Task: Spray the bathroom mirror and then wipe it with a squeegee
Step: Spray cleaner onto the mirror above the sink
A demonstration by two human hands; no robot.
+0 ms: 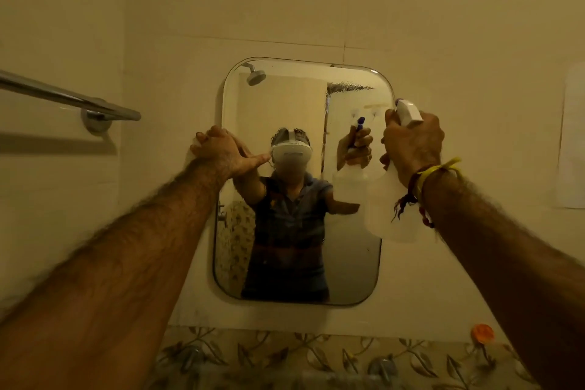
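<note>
- Fingers of the right hand (pixel 411 146) are wrapped around the spray bottle (pixel 391 199) neck, nozzle facing the mirror (pixel 300 247).
- Left hand (pixel 221 152) lies flat, fingers spread, against the mirror's upper left edge.
- Towel rail (pixel 69 98) sits well apart, left.

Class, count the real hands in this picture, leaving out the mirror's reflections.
2. The left hand presses the mirror's left edge; the right hand grips the spray bottle at its right edge.
</note>
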